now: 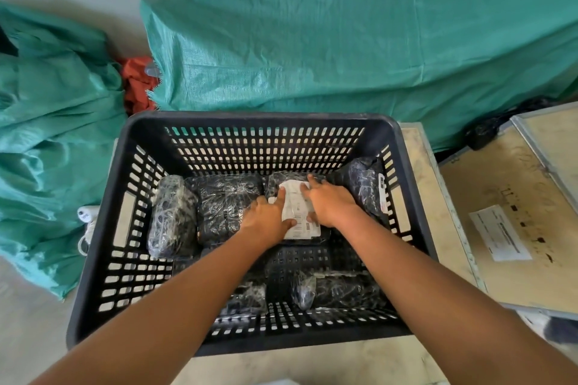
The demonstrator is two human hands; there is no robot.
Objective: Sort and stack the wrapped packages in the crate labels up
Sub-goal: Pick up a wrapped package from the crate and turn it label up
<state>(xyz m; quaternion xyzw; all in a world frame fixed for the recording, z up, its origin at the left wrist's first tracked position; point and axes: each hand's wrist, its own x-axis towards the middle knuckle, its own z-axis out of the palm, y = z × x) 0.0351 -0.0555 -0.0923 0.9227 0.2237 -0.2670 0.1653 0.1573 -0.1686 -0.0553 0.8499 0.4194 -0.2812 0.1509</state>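
Note:
A black slotted crate (103, 228) holds several dark packages wrapped in clear film. At the back middle lies a package with its white label (297, 212) facing up. My left hand (269, 219) rests on its left side and my right hand (331, 203) on its right side, fingers spread flat on the label. Another package (225, 203) lies to the left of it, and one (170, 216) leans at the crate's left wall. One package (366, 184) stands tilted at the right wall, its label sideways. Two more packages (341, 291) lie near the front.
The crate stands on a pale wooden box (419, 166). A plywood case (513, 197) with a paper sticker is at the right. Green woven sacks (344, 50) lie behind and at the left, with a red cloth (137, 84) between them.

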